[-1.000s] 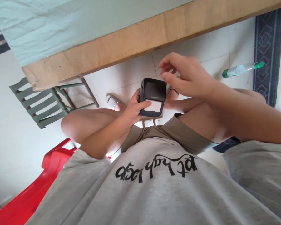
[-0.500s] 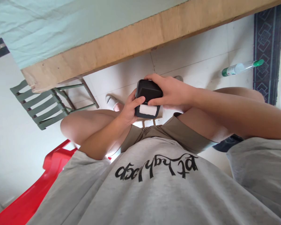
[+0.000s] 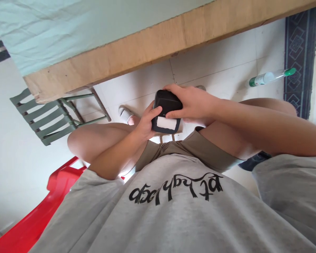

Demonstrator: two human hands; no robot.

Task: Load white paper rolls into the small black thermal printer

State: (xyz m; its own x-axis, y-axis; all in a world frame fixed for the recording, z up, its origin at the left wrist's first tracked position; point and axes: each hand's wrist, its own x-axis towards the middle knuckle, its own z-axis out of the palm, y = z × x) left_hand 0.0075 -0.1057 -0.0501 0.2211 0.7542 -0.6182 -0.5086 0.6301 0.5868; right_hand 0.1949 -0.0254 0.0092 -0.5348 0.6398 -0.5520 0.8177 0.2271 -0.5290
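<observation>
Between my hands, above my lap, is a small black rounded case (image 3: 171,100) with a white rectangular patch (image 3: 166,123) on the end nearer me. My left hand (image 3: 148,121) grips its left side, thumb lying on top and the other fingers tucked out of sight underneath. From the right, my right hand (image 3: 191,102) wraps round the far corner and right edge, its thumb resting across the top just above the white patch. The case looks closed. I cannot tell what it is for or what is inside.
A wooden table edge (image 3: 116,52) with a pale green cloth (image 3: 81,24) runs across in front of me. A green slatted chair (image 3: 44,117) stands left, a red plastic piece (image 3: 42,207) lower left. A plastic bottle (image 3: 271,76) lies on the tiled floor at right.
The left thumb has shifted very slightly to the left on the case. Both hands keep the same hold, and the case has hardly moved.
</observation>
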